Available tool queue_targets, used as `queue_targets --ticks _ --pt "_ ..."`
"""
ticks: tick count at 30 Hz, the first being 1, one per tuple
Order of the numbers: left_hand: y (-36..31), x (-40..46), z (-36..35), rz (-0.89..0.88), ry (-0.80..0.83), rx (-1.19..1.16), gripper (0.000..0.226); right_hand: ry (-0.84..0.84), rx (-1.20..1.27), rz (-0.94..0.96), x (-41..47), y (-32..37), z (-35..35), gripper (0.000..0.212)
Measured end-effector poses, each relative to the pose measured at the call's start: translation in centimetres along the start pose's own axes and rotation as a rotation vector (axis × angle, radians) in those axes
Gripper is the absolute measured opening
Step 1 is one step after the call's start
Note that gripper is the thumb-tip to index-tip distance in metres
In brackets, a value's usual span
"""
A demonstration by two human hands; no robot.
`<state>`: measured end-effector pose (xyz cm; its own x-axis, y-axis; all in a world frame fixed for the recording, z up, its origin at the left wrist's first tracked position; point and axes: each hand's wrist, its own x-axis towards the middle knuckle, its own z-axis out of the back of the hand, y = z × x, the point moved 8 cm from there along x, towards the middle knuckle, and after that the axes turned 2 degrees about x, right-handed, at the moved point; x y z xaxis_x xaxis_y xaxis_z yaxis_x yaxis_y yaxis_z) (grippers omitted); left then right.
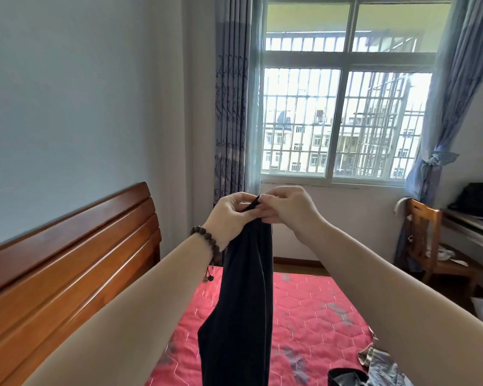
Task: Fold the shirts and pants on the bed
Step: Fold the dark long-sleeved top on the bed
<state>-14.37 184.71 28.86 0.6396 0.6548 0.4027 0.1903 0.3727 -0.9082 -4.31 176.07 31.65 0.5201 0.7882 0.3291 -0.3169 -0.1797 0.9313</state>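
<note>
A dark, almost black garment [243, 302] hangs in the air over the bed [313, 310], held up by its top edge in front of the window. My left hand [230, 215], with a bead bracelet on the wrist, grips the top of the cloth from the left. My right hand [287, 208] pinches the same edge from the right, and the two hands nearly touch. The cloth drops straight down and leaves the frame at the bottom. Whether it is a shirt or pants I cannot tell.
The bed has a red quilted cover and a wooden headboard [67, 263] on the left. A grey patterned garment [382, 366] and another dark piece [346, 376] lie at the bottom right. A wooden chair [427, 243] and a desk [474, 227] stand on the right.
</note>
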Motion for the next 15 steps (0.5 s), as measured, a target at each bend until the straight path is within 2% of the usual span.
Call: queue_targets --ticks 2,4,5,7,8,11,15 --pt "-0.7 0.1 0.1 -0.017 0.012 0.020 0.012 -0.070 -0.336 0.192 0.3 1.6 1.1 0.008" --pt "-1.5 0.0 0.0 -0.032 0.049 0.028 0.013 -0.049 -0.510 0.251 0.5 2.0 1.4 0.021" --pt "-1.9 0.0 -0.1 -0.040 0.072 0.024 0.013 0.024 -0.485 0.230 0.7 1.8 1.2 0.024" --pt "-2.4 0.0 -0.1 -0.055 0.101 0.025 0.013 0.163 -0.422 0.185 0.7 1.2 0.4 0.009" --pt "-2.6 -0.1 -0.1 -0.063 0.108 0.025 0.011 0.178 -0.437 0.201 0.6 1.2 0.3 0.014" --pt "-2.6 -0.5 0.3 -0.062 0.113 -0.023 0.010 0.139 -0.432 0.279 0.5 2.0 0.1 0.024" --pt "-1.4 -1.2 1.1 -0.042 0.124 -0.095 0.011 0.093 -0.385 0.369 0.1 2.7 -0.2 0.014"
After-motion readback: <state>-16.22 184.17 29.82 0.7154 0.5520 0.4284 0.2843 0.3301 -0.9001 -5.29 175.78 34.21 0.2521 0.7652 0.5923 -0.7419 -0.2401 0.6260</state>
